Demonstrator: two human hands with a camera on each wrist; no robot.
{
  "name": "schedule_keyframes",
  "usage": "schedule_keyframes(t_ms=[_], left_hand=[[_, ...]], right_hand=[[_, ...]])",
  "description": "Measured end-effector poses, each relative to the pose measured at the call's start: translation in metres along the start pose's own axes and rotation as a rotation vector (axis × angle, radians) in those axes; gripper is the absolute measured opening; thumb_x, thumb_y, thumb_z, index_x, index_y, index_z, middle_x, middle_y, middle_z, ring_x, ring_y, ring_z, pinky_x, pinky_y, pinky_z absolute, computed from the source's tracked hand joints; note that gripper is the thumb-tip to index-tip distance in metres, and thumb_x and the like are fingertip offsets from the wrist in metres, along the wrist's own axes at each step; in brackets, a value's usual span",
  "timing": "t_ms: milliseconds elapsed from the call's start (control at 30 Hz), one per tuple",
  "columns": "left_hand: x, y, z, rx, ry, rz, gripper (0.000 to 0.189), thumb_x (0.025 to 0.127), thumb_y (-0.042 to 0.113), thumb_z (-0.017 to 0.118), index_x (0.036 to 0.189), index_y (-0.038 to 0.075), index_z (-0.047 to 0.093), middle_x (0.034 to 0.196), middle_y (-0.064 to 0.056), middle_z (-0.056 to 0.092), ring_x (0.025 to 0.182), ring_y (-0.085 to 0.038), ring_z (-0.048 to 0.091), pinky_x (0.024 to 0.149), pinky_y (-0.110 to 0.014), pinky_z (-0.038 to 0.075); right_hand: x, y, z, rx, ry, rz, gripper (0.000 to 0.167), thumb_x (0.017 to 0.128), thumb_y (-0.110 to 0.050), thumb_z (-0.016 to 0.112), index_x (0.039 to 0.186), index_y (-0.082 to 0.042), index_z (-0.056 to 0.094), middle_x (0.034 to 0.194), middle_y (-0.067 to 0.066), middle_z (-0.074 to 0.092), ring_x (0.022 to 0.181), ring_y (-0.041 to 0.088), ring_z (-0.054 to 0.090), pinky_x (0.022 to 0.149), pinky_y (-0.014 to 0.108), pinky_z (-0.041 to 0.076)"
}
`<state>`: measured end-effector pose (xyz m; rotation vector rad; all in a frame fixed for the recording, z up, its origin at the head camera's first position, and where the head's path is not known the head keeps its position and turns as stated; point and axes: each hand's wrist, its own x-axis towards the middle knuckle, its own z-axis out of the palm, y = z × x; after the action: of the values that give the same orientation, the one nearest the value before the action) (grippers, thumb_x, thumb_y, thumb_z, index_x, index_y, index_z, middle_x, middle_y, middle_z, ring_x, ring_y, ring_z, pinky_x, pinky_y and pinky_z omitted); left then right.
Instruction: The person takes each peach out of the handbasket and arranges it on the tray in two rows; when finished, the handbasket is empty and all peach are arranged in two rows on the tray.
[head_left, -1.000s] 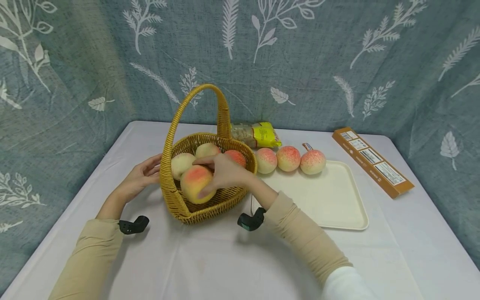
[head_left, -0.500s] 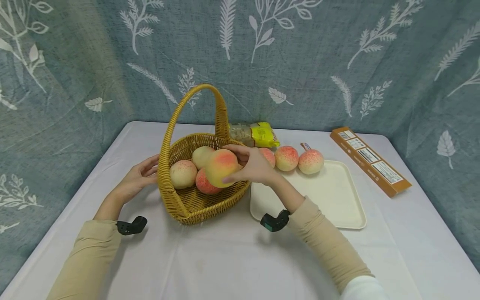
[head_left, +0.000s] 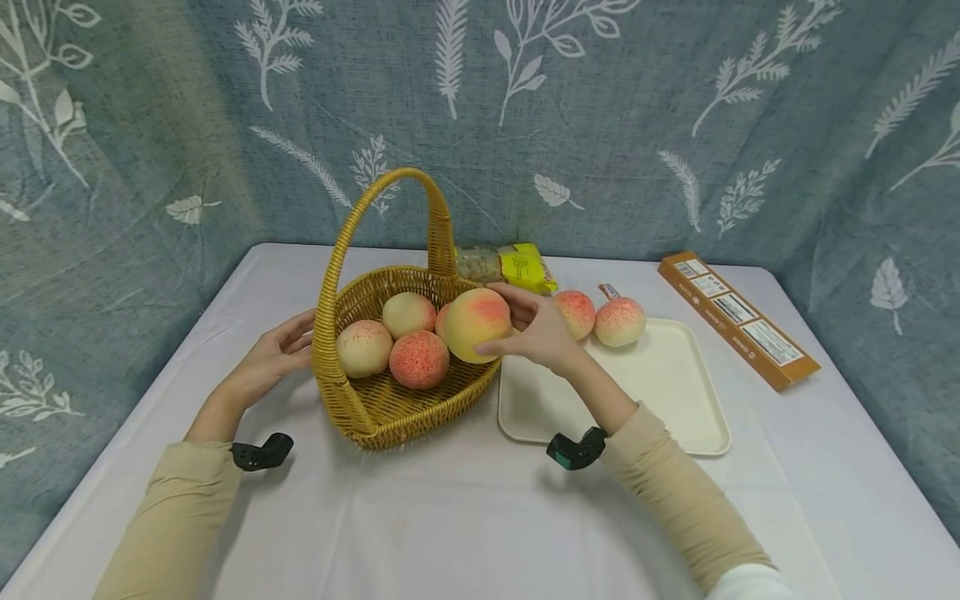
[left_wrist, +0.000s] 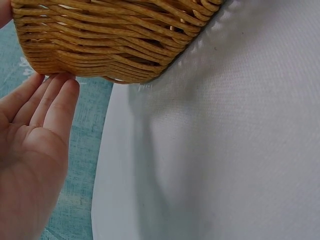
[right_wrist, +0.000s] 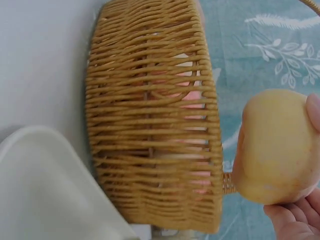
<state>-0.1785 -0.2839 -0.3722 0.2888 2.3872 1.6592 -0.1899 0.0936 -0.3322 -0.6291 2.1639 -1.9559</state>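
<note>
Hanging behind white-clothed table [head_left: 450, 525]: leaf-print curtain [head_left: 630, 192]; right hand [head_left: 546, 335] gripping peach [head_left: 472, 325], left hand [head_left: 264, 365] touching basket [head_left: 345, 408].

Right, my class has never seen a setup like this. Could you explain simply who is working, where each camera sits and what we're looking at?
There is no robot here: a person works with a bare left hand and right hand. The wide view comes from a camera on the head, looking forward and down; the two close views come from cameras on the wrists.

On a white cloth stands a wicker basket with several peaches inside. Nearby are a cream tray, two more peaches at its far side, a partly yellow bag and a brown box.

The right hand holds a yellow-red peach by the basket's rim; the left hand's fingertips touch the basket.
</note>
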Motion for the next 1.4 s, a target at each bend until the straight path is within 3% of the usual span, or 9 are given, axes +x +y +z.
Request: schedule_keyframes(t_ms=[200, 500, 667, 933, 1400], left_hand=[[-0.001, 0.000, 0.000, 0.002, -0.001, -0.005, 0.080, 0.093, 0.005, 0.060, 0.154, -0.004, 0.010, 0.155, -0.029, 0.017, 0.140, -0.048, 0.021, 0.097, -0.015, 0.042], [-0.002, -0.003, 0.000, 0.006, 0.000, -0.005, 0.079, 0.093, 0.006, 0.060, 0.154, -0.004, 0.010, 0.155, -0.029, 0.018, 0.139, -0.048, 0.022, 0.095, -0.014, 0.042], [-0.002, -0.004, 0.001, 0.009, -0.003, 0.002, 0.078, 0.094, 0.007, 0.060, 0.154, -0.004, 0.011, 0.155, -0.029, 0.018, 0.139, -0.048, 0.023, 0.093, -0.013, 0.042], [-0.002, -0.005, 0.000, 0.022, 0.011, -0.015, 0.080, 0.093, 0.007, 0.061, 0.154, -0.002, 0.012, 0.156, -0.027, 0.019, 0.140, -0.046, 0.022, 0.099, -0.018, 0.042], [-0.001, -0.003, 0.001, 0.029, 0.010, -0.007, 0.080, 0.092, 0.006, 0.061, 0.154, -0.003, 0.012, 0.155, -0.027, 0.020, 0.139, -0.047, 0.023, 0.097, -0.016, 0.042]], right_hand=[[-0.009, -0.001, -0.013, -0.008, 0.064, 0.046, 0.079, 0.072, 0.007, 0.079, 0.143, 0.001, 0.045, 0.142, 0.016, 0.050, 0.129, 0.028, 0.050, 0.104, 0.035, 0.043], [-0.019, 0.001, -0.044, -0.015, 0.155, 0.034, 0.080, 0.073, 0.010, 0.078, 0.144, 0.005, 0.041, 0.144, 0.020, 0.046, 0.131, 0.029, 0.047, 0.102, 0.029, 0.044], [-0.027, -0.001, -0.064, -0.009, 0.252, 0.085, 0.078, 0.074, 0.015, 0.074, 0.145, 0.005, 0.040, 0.144, 0.021, 0.046, 0.132, 0.029, 0.046, 0.101, 0.027, 0.045], [-0.042, 0.002, -0.098, -0.041, 0.404, 0.141, 0.078, 0.078, 0.010, 0.074, 0.147, 0.003, 0.037, 0.147, 0.020, 0.042, 0.135, 0.027, 0.042, 0.100, 0.022, 0.043], [-0.066, 0.013, -0.151, -0.010, 0.564, 0.201, 0.082, 0.081, 0.001, 0.076, 0.150, -0.002, 0.034, 0.151, 0.015, 0.038, 0.133, 0.020, 0.044, 0.094, 0.016, 0.045]])
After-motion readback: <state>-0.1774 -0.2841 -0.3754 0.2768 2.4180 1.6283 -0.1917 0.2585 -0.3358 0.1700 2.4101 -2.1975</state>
